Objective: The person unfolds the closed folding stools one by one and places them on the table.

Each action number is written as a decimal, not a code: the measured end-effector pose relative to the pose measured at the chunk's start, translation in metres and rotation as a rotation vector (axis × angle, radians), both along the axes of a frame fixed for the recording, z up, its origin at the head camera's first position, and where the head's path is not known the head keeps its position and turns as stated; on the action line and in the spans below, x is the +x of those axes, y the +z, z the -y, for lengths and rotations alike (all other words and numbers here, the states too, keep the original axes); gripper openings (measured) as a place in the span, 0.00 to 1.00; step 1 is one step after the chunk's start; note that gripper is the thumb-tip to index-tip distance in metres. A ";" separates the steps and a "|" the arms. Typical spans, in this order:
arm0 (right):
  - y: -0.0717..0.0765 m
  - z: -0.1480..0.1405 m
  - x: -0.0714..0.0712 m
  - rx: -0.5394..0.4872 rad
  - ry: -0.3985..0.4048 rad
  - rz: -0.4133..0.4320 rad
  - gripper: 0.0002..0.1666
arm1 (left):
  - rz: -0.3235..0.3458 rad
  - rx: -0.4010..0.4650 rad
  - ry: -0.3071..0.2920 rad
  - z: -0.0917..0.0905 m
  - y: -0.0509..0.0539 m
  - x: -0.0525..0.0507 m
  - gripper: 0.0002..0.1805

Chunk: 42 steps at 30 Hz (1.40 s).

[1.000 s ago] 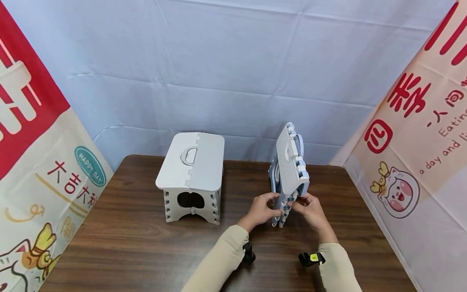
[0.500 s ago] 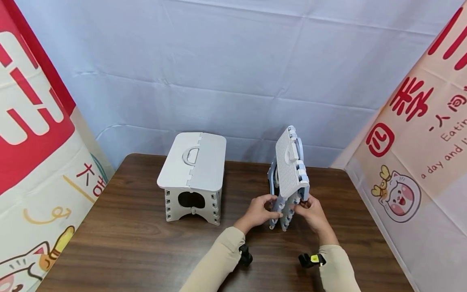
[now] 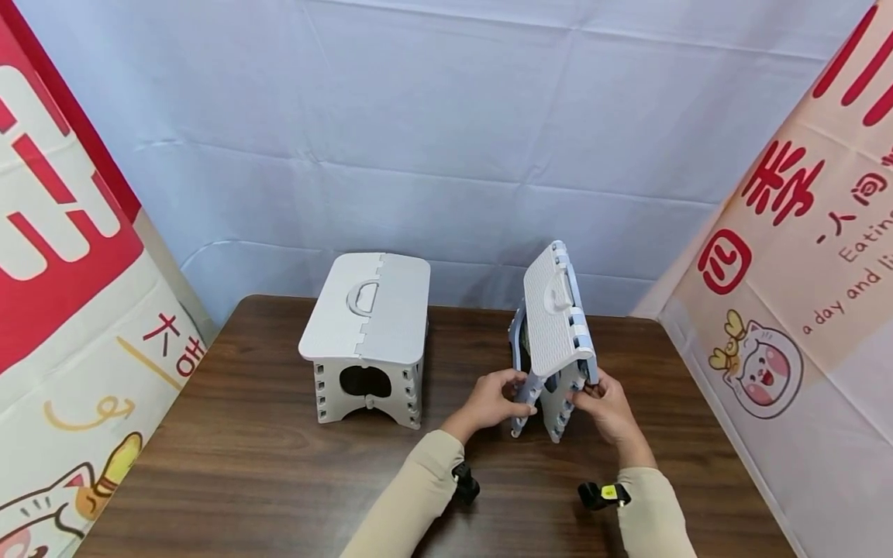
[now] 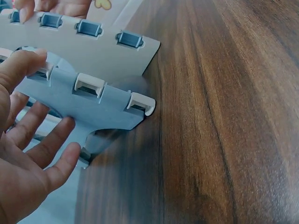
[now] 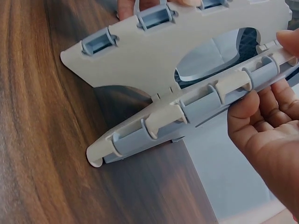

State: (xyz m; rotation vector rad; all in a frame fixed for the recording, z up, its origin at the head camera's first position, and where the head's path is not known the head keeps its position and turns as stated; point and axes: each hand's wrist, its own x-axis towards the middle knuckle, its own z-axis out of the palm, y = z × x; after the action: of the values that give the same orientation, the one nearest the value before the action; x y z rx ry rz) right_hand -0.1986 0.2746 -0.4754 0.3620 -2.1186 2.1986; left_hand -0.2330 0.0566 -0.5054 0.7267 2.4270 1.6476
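A white and light blue folding step stool [image 3: 549, 325] stands partly unfolded on the right half of the table, its top folded into a steep ridge. My left hand [image 3: 490, 401] pinches the edge of its left leg panel, thumb on the near side; in the left wrist view the fingers [image 4: 53, 140] reach behind the blue panel [image 4: 88, 105]. On the other side my right hand [image 3: 610, 411] holds the right leg panel by its hinged edge, as the right wrist view shows with the hand [image 5: 271, 135] below. A gap separates the two leg panels at the bottom.
A second, fully unfolded white folding stool [image 3: 366, 310] stands upright to the left on the brown wooden table [image 3: 293, 480]. Behind is a pale cloth backdrop [image 3: 432, 139]. Printed banners [image 3: 760, 341] flank both sides. Each wrist wears a small black camera.
My hands have moved slightly apart, and the stool's leg panels have spread wider at the bottom. Its top has opened a little. The left banner has shifted; the other stool stays put.
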 end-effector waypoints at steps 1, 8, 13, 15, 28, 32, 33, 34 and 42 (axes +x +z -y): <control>0.000 -0.001 0.000 -0.001 0.001 0.002 0.27 | -0.001 -0.005 -0.001 0.001 0.001 0.000 0.25; 0.000 -0.004 0.001 0.011 0.001 -0.004 0.24 | 0.002 -0.018 -0.028 0.006 0.003 0.001 0.24; -0.001 -0.005 0.002 -0.001 0.005 -0.008 0.25 | -0.003 -0.014 -0.038 0.010 0.004 0.002 0.23; -0.001 -0.006 0.002 -0.002 0.006 -0.005 0.27 | -0.007 -0.010 -0.036 0.011 0.005 0.003 0.23; 0.000 -0.015 0.001 -0.041 0.053 0.008 0.30 | -0.043 0.018 -0.050 0.012 0.002 0.003 0.25; -0.001 -0.017 0.001 -0.048 0.065 -0.003 0.32 | -0.043 0.026 -0.058 0.013 0.003 0.003 0.25; -0.001 -0.017 0.001 -0.051 0.067 -0.006 0.32 | -0.044 0.027 -0.060 0.013 0.004 0.004 0.25; -0.001 -0.017 0.001 -0.054 0.069 -0.010 0.33 | -0.049 0.029 -0.060 0.013 0.004 0.004 0.25; 0.000 -0.020 0.003 -0.048 0.070 -0.020 0.36 | -0.053 0.039 -0.067 0.017 0.005 0.005 0.26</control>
State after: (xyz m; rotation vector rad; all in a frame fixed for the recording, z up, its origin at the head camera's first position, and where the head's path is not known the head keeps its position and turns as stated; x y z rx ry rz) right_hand -0.1952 0.2951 -0.4750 0.4587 -2.0699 2.2690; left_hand -0.2284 0.0397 -0.5004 0.8589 2.3835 1.6758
